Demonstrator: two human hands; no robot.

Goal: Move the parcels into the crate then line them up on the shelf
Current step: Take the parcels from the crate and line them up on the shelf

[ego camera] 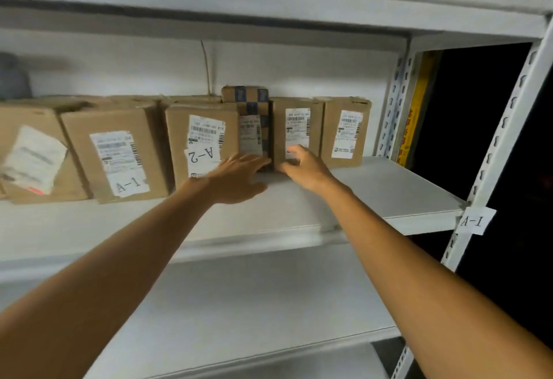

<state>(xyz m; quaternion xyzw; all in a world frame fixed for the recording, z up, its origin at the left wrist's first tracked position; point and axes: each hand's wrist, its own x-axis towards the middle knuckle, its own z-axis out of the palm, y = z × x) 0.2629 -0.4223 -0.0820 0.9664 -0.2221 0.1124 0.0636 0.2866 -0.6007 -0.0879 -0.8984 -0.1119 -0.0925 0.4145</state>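
1. Bare left forearm (113,262): stretched forward and upward from the lower left, wrist straight.
2. Left hand (236,176): palm down, fingers (257,162) straight and close together, pointing forward.
3. Bare right forearm (419,265): stretched forward from the lower right, angled inward.
4. Right hand (303,166): just beside the left hand; fingers bent onto the front of a brown cardboard parcel (296,109), thumb at its lower left edge.

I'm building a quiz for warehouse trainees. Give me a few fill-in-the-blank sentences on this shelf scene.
The left hand reaches toward the narrow parcel bound with ____ tape. The right hand holds a brown parcel, ____ from the row's right end. The tag on the upright reads ____.
Missing: blue; second; A-1.
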